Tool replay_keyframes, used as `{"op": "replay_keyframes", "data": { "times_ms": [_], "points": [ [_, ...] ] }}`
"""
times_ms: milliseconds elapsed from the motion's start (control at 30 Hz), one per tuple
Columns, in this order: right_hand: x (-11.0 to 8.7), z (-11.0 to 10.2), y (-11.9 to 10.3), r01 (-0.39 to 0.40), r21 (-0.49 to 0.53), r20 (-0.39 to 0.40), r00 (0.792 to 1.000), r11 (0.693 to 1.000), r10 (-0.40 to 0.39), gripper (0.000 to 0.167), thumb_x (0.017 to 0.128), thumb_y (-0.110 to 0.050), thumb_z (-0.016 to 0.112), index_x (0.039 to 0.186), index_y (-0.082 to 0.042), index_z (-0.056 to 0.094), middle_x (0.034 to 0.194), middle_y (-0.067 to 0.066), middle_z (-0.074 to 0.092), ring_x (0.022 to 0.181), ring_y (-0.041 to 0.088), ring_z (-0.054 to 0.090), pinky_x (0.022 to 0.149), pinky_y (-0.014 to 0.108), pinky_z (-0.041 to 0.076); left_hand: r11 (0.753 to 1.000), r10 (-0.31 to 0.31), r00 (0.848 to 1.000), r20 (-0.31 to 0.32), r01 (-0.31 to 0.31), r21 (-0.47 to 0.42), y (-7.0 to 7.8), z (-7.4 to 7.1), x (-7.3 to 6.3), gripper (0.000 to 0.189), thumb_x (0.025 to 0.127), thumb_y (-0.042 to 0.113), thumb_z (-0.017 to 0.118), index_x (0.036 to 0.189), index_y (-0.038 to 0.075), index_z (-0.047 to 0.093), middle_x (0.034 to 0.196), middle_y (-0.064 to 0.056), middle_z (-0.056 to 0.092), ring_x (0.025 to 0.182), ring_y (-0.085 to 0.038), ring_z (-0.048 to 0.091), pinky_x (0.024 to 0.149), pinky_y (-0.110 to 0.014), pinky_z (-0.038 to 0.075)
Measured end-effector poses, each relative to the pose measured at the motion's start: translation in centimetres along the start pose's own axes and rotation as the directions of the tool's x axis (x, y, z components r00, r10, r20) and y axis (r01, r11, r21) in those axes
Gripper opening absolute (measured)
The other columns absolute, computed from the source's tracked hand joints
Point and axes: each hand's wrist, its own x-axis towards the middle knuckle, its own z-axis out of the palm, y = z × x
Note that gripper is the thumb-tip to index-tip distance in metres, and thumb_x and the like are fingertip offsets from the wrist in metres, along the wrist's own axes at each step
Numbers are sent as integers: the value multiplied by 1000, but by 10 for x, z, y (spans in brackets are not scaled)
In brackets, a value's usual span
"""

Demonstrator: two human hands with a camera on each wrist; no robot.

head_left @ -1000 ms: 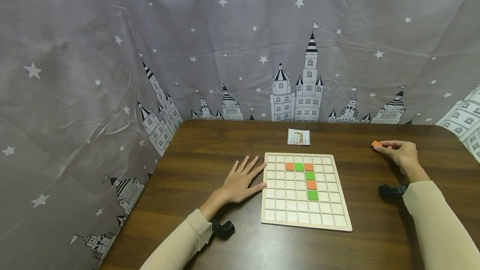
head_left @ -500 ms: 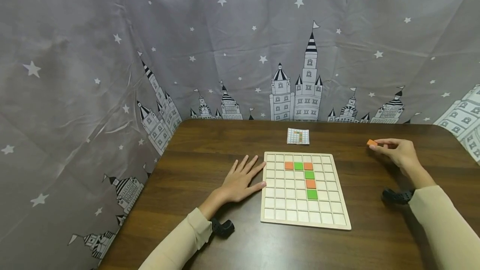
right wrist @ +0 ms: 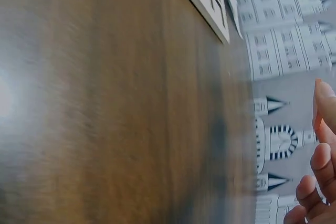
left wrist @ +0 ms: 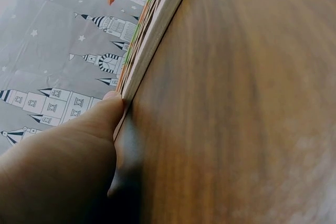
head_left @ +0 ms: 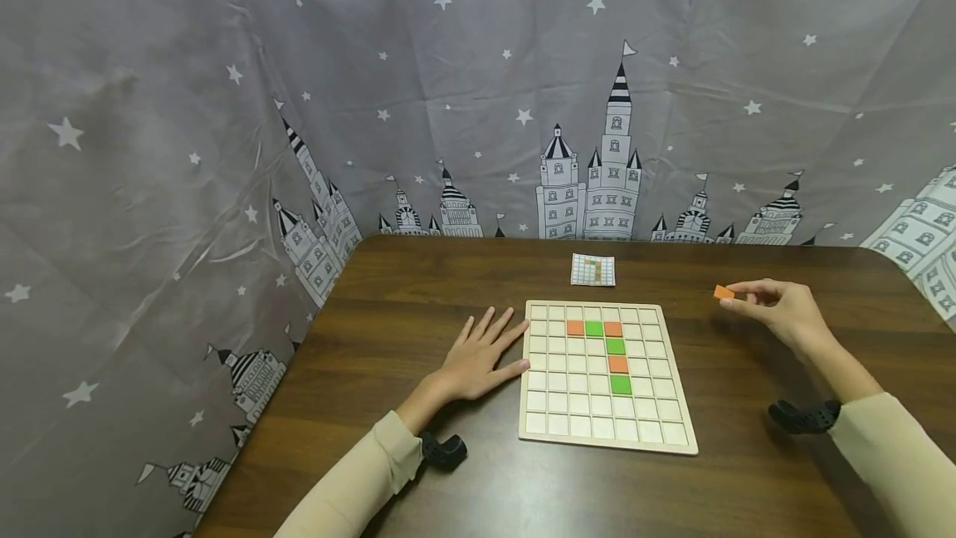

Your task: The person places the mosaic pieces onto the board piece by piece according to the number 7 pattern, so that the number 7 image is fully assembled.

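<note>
My right hand pinches an orange square tile between thumb and fingertips, held above the table to the right of the grid board. In the right wrist view the orange tile shows edge-on at the fingertips. My left hand lies with its fingers spread on the table, its thumb and index fingertips touching the left edge of the pale wooden grid board. On the board, orange and green tiles alternate in a short row that turns down into a column. The left wrist view shows the thumb against the board's side.
Behind the board lies a small card printed with a grid and a coloured pattern. The dark wooden table ends at a grey curtain with castles and stars. Black bands sit on both wrists.
My right hand has moved left with the orange tile, nearer to the board. The left hand stays in place at the board's edge.
</note>
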Motion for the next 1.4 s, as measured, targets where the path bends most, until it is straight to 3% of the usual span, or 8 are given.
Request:
{"op": "replay_keyframes", "data": {
  "times_ms": [500,733,1000,1400],
  "points": [
    [-36,10,-27,130,-2,3,991,991,-130,26,84,-13,82,102,4,74,73,-6,51,62,4,43,47,25,32,1000,-4,1000,0,4,-6,-6,9,4,70,101,64,34,161,32,18,167,-4,8,152,-32,0,118,-58,0],
    [-51,24,-38,154,20,32,988,988,-154,23,82,-11,83,101,1,75,73,-5,51,62,6,42,47,26,32,1000,4,1000,-5,-4,-14,-6,8,3,71,101,64,34,161,28,20,167,-8,11,151,-36,3,117,-60,0],
    [-63,43,-51,154,84,76,984,984,-161,22,81,-9,84,100,-3,76,74,-3,50,59,7,40,46,26,31,1000,-13,1000,8,13,-4,-4,6,2,71,101,64,33,161,30,18,167,-6,9,151,-35,2,118,-58,-1],
    [-75,73,-61,207,202,151,959,957,-240,20,78,-4,84,97,-2,77,73,1,51,59,6,40,46,25,33,1000,-6,1000,17,6,9,2,-3,0,70,102,60,37,161,26,21,166,-9,12,151,-38,5,117,-61,3]
  ]
}}
